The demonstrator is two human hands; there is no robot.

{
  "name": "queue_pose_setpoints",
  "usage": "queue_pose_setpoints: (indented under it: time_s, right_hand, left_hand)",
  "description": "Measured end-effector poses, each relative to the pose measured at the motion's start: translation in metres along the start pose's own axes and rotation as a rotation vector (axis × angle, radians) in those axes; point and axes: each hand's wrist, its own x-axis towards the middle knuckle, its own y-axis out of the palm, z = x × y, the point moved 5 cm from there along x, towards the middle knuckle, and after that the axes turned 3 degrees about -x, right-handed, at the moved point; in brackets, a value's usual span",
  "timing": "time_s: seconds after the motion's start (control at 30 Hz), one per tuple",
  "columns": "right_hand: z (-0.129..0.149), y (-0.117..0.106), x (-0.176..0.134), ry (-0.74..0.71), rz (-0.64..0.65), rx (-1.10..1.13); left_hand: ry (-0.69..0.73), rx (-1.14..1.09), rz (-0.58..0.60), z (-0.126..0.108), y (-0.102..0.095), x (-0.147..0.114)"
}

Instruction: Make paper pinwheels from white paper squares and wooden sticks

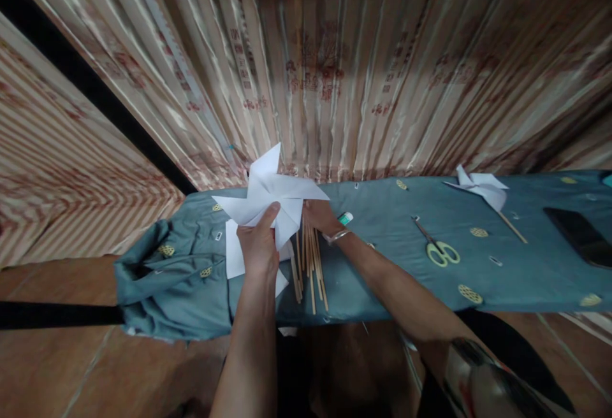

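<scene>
Sleeve (478,373) foremost; pinwheel (270,192) held over the desk (382,214), toward its left end.
Left hand (261,236) clamped on the pinwheel, thumb near its centre, presumably keeping the folds closed; right hand (319,215) at one blade, fingers partly hidden, grip cannot be determined. Sticks (309,262) lie below it toward the near edge, apparently for easy reach. Tube (345,218) label and curtain (329,80) lettering: present, illegible; no brand readable.
</scene>
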Motion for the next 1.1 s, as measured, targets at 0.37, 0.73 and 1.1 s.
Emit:
queue_pose_setpoints:
  time_s: [0.37, 0.73, 1.1]
  right_hand:
    - [-0.086, -0.061, -0.174, 0.279, 0.02, 0.47]
    - [-0.099, -0.079, -0.195, 0.253, -0.03, 0.177]
    - [-0.063, -0.076, -0.18, 0.163, 0.117, -0.065]
  left_hand:
    - [-0.15, 0.029, 0.18, 0.032, 0.026, -0.027]
    - [-0.085, 0.07, 0.232, 0.059, 0.055, -0.038]
    - [-0.055, 0.161, 0.269, 0.075, 0.064, -0.046]
